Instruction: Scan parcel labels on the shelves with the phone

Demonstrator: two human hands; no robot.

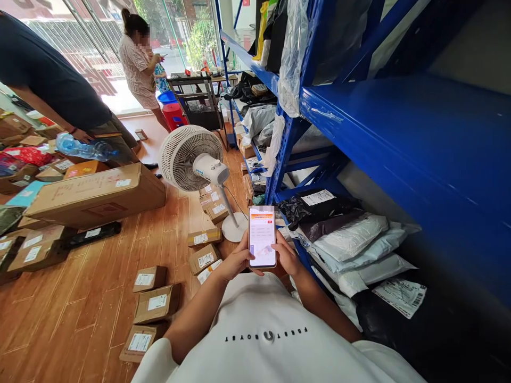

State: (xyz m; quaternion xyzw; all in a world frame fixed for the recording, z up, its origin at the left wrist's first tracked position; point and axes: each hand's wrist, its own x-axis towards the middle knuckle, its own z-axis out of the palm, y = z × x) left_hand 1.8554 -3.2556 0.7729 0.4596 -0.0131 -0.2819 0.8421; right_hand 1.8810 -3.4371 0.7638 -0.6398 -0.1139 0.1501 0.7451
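Observation:
A smartphone (262, 239) with a lit screen is held upright in front of my white shirt. My left hand (238, 260) grips its left edge, the thumb lying over the lower corner of the screen. On the other side my right hand (286, 252) wraps the right edge, its thumb touching the display. The fingers behind the phone are mostly hidden. Just beyond the phone is the round base of a white standing fan (191, 157). To the right of my right hand, bagged parcels (351, 236) are piled on the low shelf.
Blue metal shelving (399, 138) rises close on my right. Labelled cartons (157, 302) line the wooden floor to my left, near a long cardboard box (99, 194). One person (51, 69) bends over packages with a water bottle (85, 147); another person (138, 64) stands by the glass front.

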